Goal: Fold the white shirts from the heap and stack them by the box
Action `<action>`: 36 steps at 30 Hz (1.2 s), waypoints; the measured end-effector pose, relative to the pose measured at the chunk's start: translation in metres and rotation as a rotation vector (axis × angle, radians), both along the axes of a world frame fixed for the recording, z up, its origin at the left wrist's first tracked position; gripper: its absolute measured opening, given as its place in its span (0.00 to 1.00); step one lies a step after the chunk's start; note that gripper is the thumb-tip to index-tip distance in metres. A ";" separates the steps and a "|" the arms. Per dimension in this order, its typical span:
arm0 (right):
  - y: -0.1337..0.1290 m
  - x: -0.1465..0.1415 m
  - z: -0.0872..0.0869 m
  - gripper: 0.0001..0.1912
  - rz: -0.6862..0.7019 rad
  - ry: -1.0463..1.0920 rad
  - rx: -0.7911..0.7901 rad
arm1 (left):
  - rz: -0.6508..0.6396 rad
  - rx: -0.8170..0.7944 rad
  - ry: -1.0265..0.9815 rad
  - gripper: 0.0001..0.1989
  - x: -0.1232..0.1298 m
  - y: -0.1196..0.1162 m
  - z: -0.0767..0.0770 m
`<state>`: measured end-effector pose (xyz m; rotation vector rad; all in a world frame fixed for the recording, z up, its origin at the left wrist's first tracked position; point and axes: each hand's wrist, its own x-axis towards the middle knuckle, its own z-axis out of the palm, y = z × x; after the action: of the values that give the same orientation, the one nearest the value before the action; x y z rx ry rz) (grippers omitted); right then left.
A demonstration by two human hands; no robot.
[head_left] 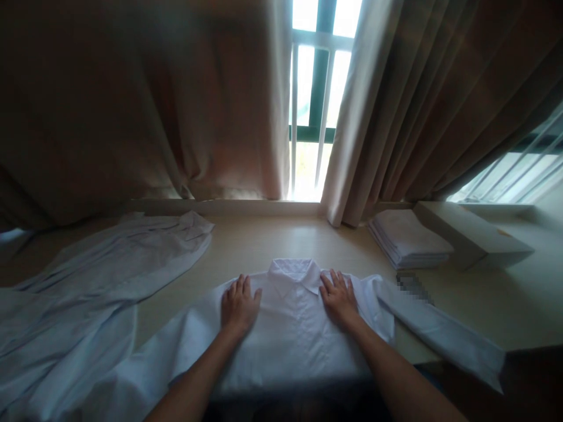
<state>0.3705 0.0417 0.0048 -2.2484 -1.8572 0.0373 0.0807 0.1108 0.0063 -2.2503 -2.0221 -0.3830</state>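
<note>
A white dress shirt (285, 340) lies front up before me, its collar (294, 275) pointing toward the window. My left hand (240, 305) rests flat on the shirt's left shoulder area, fingers stretched forward. On the other side of the collar, my right hand (339, 298) lies flat on the cloth with its fingers spread. The right-hand sleeve (444, 328) stretches out across the table and hangs past its front edge. Toward the lower left spreads the other sleeve (162, 340). The shirt's lower part runs out of sight below the table edge.
More white shirts (101, 269) lie loosely piled at the left. A stack of folded white shirts (409, 237) sits at the back right beside a white box (475, 234). A pixelated dark object (413, 286) lies near the sleeve. Curtains (369, 117) hang behind the table (246, 234).
</note>
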 end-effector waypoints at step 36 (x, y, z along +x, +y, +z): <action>0.016 -0.005 0.008 0.21 0.729 -0.164 0.191 | -0.481 0.144 -0.110 0.15 0.018 0.004 0.009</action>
<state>0.3653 0.0575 0.0125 -1.3897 -2.5383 -0.2003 0.0988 0.1152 0.0153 -2.6507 -1.4136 -0.6760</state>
